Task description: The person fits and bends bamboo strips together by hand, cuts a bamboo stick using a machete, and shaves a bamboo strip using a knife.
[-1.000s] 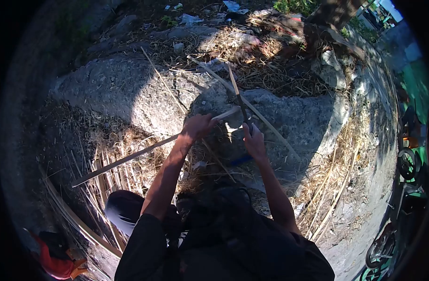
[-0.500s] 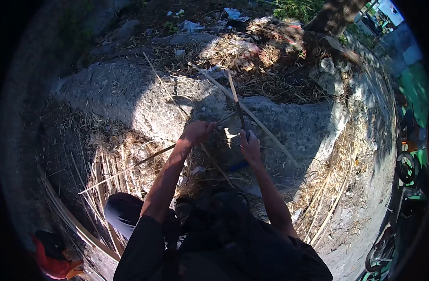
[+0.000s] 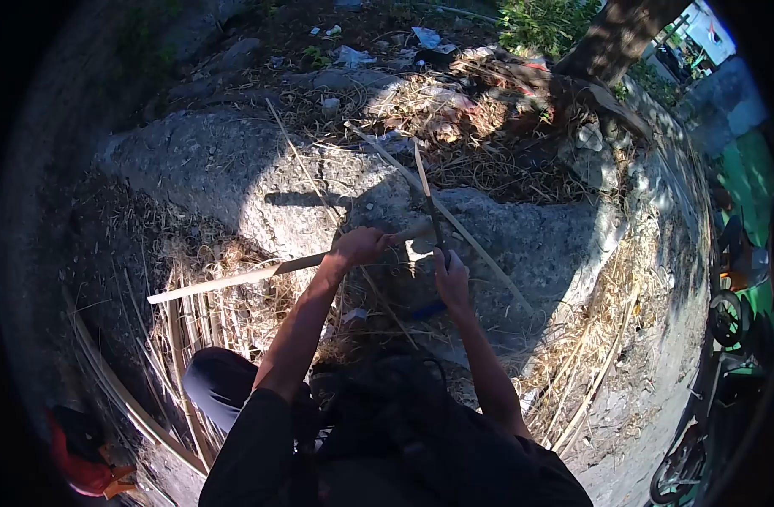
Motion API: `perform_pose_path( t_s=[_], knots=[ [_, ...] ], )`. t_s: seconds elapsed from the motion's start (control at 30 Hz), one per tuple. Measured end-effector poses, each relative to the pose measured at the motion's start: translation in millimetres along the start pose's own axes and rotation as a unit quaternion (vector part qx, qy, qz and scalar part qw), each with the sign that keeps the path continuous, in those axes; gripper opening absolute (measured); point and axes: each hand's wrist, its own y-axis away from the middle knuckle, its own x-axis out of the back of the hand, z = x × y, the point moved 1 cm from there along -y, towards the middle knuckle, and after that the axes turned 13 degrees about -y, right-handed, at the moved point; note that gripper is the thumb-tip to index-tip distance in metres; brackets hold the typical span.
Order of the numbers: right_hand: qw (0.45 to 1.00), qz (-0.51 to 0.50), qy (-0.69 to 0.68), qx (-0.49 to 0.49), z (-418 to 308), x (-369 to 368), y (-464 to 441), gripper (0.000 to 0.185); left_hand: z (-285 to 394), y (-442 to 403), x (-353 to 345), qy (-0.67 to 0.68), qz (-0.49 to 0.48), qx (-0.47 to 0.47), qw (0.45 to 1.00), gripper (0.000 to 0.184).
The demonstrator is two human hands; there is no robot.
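My left hand (image 3: 361, 246) is closed around a flat bamboo strip (image 3: 235, 280). The strip's long end reaches out to the left with its broad pale face showing, and its short end pokes out to the right of my fist. In my right hand (image 3: 451, 277) is what looks like a long, narrow knife (image 3: 429, 188), pointing up and away, its far part sunlit and its near part in shadow. The strip's short end lies close to the knife; I cannot tell whether they touch. Below my right hand is a blue object (image 3: 429, 310), too dark to make out.
A long stone ledge (image 3: 522, 241) runs across in front, with a loose pale strip (image 3: 480, 253) and a thinner strip (image 3: 298, 158) leaning on it. Several bamboo strips (image 3: 180, 329) lie at the left. A tree trunk (image 3: 619, 42) stands at the upper right, dry shavings (image 3: 606, 317) below.
The bamboo strip in my left hand has turned so its broad face shows, and its left end has swung up. My right hand has sunk slightly in view with the knife.
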Motion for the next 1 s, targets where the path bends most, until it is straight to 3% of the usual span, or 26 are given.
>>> perform_pose_path(
  t_s=[0.27,0.37,0.47,0.57,0.63,0.77,1.0],
  knots=[
    [0.999,0.019,-0.007,0.028,-21,5,-1,0.047,-12,-6,-15,0.037,-0.011,0.021,0.999,0.04],
    [1.0,-0.01,0.007,-0.001,7,3,-6,0.048,-9,-7,-10,0.055,-0.036,0.029,0.997,0.041],
    [0.992,0.024,0.099,0.08,37,0,-12,0.045,-9,-5,-11,0.071,-0.014,0.014,0.997,0.04],
    [0.995,0.02,0.08,0.059,8,4,-8,0.046,-7,-4,-9,0.104,-0.028,0.021,0.994,0.041],
    [0.999,-0.018,-0.004,-0.03,-22,7,-2,0.052,-8,-6,-10,0.111,-0.042,0.03,0.992,0.044],
    [1.0,-0.003,0.01,0.01,-14,6,-5,0.05,-4,-3,0,0.116,-0.038,0.034,0.992,0.05],
    [1.0,0.001,-0.011,-0.016,-5,8,-2,0.05,-2,-3,8,0.157,-0.07,0.029,0.985,0.058]
  ],
)
